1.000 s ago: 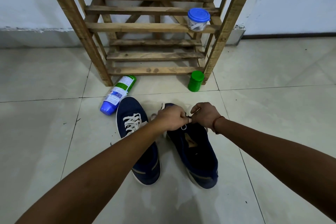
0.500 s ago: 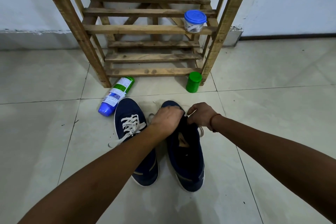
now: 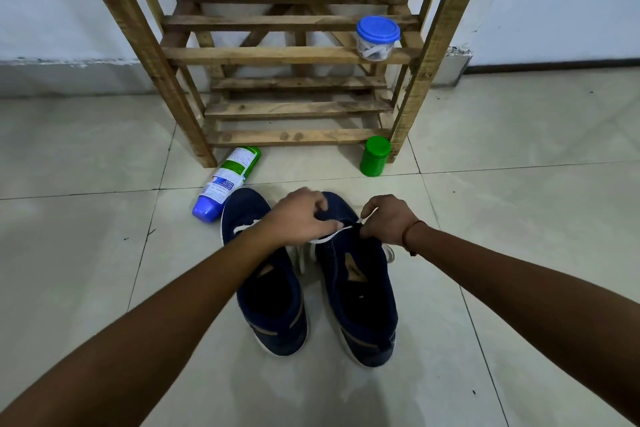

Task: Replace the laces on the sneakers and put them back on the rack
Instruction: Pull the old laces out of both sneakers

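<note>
Two navy sneakers stand side by side on the tiled floor, toes toward the rack. The left sneaker (image 3: 273,305) has white lacing, mostly hidden under my left forearm. Over the front of the right sneaker (image 3: 360,302), my left hand (image 3: 301,217) pinches a white lace (image 3: 329,236) with thumb and finger. My right hand (image 3: 386,218) grips the same lace, which runs taut between both hands. A loose lace end (image 3: 389,253) lies on the floor at the shoe's right side. The wooden rack (image 3: 287,55) stands just beyond.
A blue-capped spray bottle (image 3: 227,182) lies on the floor by the rack's left leg, close to the left sneaker's toe. A green jar (image 3: 374,156) stands by the right leg. A clear tub with a blue lid (image 3: 377,38) sits on a rack slat. White wall behind.
Both hands have shifted a little forward over the right sneaker's toe and drawn apart, stretching the lace between them. The right sneaker has turned straighter beside the left one.
</note>
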